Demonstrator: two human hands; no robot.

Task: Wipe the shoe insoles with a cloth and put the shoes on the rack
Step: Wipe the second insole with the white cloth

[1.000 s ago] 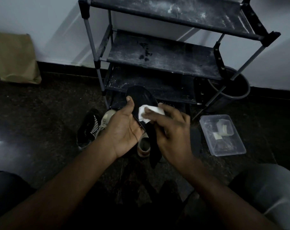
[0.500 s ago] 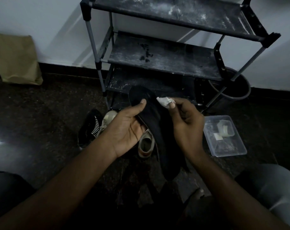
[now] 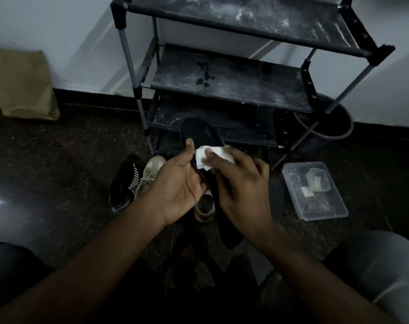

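Just the one head view, so here goes. A black insole [image 3: 201,132] is held up near the middle of the frame, in front of the bottom shelf of the dusty shoe rack [image 3: 222,78]. It's gripped by the left hand [image 3: 180,183], with the thumb laid on top near the toe end and the other fingers curled underneath. A folded white cloth [image 3: 218,153] is pressed onto the insole by the right hand [image 3: 241,190]. Its fingers are laid fairly flat and close together over the cloth, and the thumb can't be seen.

Both shoes are down on the floor at lower left of the rack: a beige sneaker [image 3: 152,171] and, just beside it, a black striped shoe [image 3: 126,181]. Neither has been put on a shelf yet. A clear plastic container [image 3: 315,190] sits at the right, a dark bucket [image 3: 327,127] stands behind the rack leg, and a brown paper bag [image 3: 21,85] leans at upper left.

Tips for the wipe, judging from this:
- Long strokes from toe to heel are probably best, with the insole backed by the left palm so it doesn't flex away.
- The cloth should be refolded once a face gets grimy.
- The heel end hanging low in the frame shouldn't be forgotten.
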